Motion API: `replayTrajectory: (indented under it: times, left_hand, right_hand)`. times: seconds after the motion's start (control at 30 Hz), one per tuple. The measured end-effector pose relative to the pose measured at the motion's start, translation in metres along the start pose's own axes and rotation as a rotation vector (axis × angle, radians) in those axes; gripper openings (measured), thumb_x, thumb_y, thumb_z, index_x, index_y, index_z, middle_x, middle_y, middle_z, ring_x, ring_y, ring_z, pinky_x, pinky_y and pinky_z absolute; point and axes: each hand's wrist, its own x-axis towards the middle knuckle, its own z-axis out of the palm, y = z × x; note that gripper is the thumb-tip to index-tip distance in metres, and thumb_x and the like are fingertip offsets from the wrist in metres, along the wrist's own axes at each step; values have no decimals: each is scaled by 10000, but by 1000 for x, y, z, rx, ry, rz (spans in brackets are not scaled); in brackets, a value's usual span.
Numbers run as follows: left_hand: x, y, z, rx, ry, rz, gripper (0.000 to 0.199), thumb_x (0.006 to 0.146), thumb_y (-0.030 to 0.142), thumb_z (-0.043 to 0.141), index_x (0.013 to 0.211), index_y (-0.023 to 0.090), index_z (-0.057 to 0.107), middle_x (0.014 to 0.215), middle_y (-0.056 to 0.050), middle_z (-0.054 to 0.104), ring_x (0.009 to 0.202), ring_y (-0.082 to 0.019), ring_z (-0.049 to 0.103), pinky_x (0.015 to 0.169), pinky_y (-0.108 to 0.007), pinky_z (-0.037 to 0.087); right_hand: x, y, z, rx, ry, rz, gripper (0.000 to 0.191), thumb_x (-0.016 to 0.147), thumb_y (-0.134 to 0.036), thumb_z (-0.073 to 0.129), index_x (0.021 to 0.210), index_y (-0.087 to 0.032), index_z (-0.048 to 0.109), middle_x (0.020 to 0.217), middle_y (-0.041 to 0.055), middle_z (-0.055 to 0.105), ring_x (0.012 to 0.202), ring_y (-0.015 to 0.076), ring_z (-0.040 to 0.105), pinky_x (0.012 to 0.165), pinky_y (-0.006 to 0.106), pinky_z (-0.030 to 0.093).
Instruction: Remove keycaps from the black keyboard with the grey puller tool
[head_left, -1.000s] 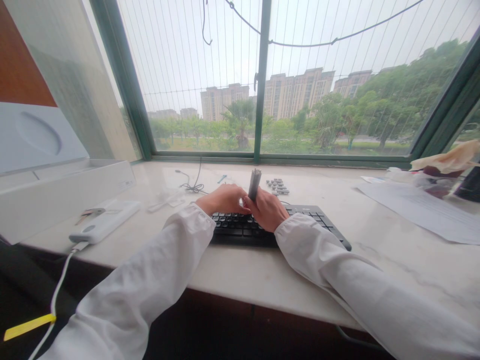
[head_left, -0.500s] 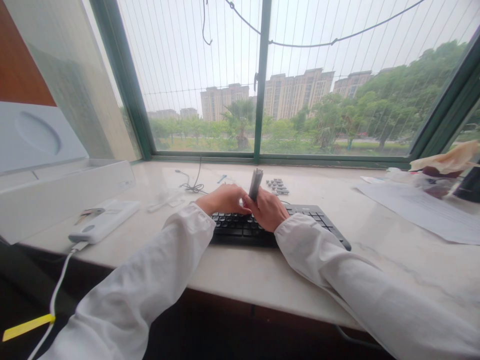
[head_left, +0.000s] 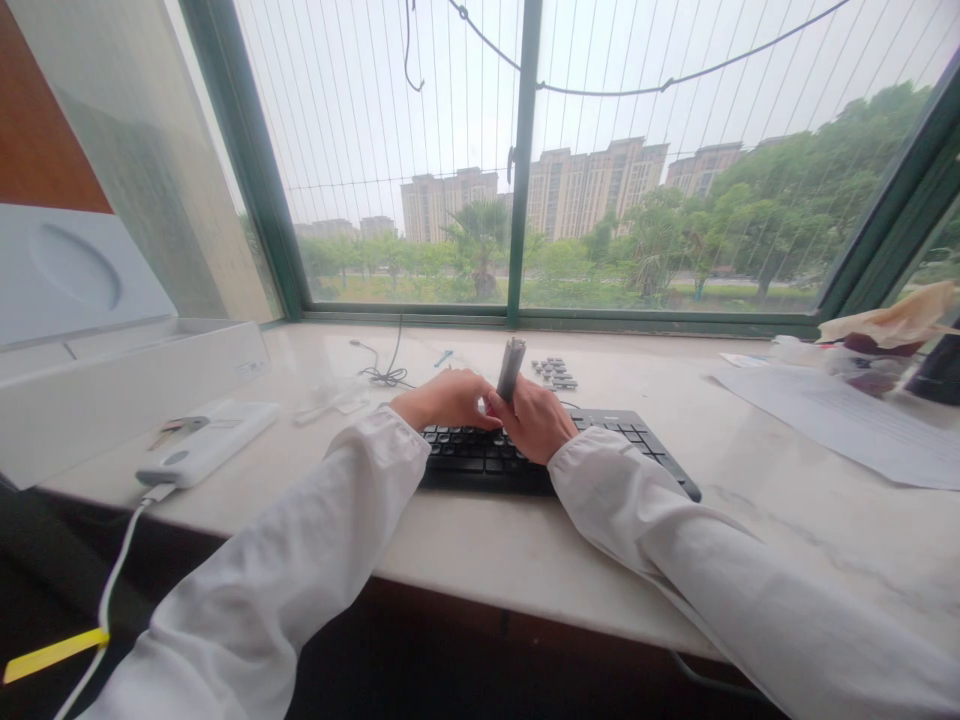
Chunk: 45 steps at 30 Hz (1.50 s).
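A black keyboard [head_left: 487,478] lies on the pale stone sill, partly covered by both hands. My right hand [head_left: 541,420] is closed round a dark grey, upright stick-like tool [head_left: 511,368] with a lighter top end. The tool's lower end is hidden by my fingers, so its kind cannot be told. My left hand [head_left: 448,397] rests over the upper left keys, thumb and fingers drawn together against the right hand's fingertips. Whatever it pinches is hidden. Behind the keyboard, to the right of the tool, lie several small grey and black pieces [head_left: 554,373] that look like keycaps.
On the left stand an open white box [head_left: 135,370] and a white power bank [head_left: 210,445] with a cable and keys on top. A thin black cable [head_left: 386,376] coils behind my left hand. Papers [head_left: 840,420] and crumpled plastic lie at right. The window [head_left: 517,200] closes off the back.
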Motion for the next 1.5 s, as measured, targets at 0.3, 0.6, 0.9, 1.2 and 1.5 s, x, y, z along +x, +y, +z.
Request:
replayTrajectory:
  times: [0.3,0.6,0.9,1.2,1.5]
  left_hand:
    - [0,1,-1,-43,-15,8,253,722,437,635,725,188,681,685,-14,655,568,-121,558,526,-217,354]
    - [-2,1,1,17,3,16,254,714,430,634,789,192,682,733,-36,674,671,-181,613,583,-252,402]
    - [-4,-1,-1,-48,30,77,203,732,400,642,837,240,708,806,4,700,719,-144,617,641,-223,411]
    - [-9,-1,-11,-249,-58,112,252,793,356,605,1017,295,704,838,36,695,684,-96,594,633,-191,396]
    - [-7,-10,-9,-385,-99,150,265,794,352,621,1017,252,724,860,12,705,711,-99,604,658,-195,420]
  right_hand:
    - [0,0,1,-8,-13,-30,227,962,-361,335,913,-182,465,818,74,625,744,195,585,691,279,396]
    - [2,-2,-3,-16,-68,-37,188,953,-317,348,920,-180,473,820,76,634,736,195,593,676,274,389]
    - [5,5,-1,5,-93,12,198,950,-350,395,995,-183,493,837,74,678,749,214,626,635,268,361]
    - [8,17,2,54,-119,116,263,959,-400,401,901,-210,573,801,54,695,737,210,627,632,267,357]
    - [5,17,1,35,-117,109,253,962,-383,382,965,-203,558,767,46,677,723,214,614,628,275,350]
